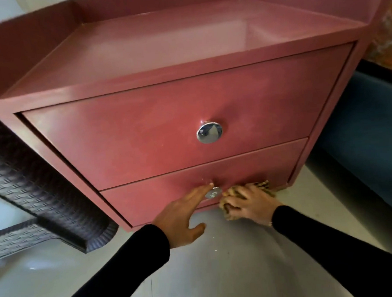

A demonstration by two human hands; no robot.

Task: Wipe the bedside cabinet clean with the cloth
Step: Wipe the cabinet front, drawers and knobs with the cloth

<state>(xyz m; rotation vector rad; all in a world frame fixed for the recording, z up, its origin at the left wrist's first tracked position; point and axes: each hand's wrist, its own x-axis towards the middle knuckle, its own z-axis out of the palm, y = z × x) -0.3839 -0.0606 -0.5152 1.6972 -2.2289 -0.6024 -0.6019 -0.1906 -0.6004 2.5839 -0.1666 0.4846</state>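
From the head camera, the pink bedside cabinet [177, 117] stands on the floor [220, 261], its two drawers facing the person. The right hand [251, 202] grips a bunched tan cloth [230, 204] and presses it against the lower drawer [161, 196], low and just right of its knob [212, 192]. The left hand [183, 215] lies flat with straight fingers touching the drawer left of that knob. The cloth looks soft, light and shapeless, best held in a fistful; crumpled, it has no clear long axis.
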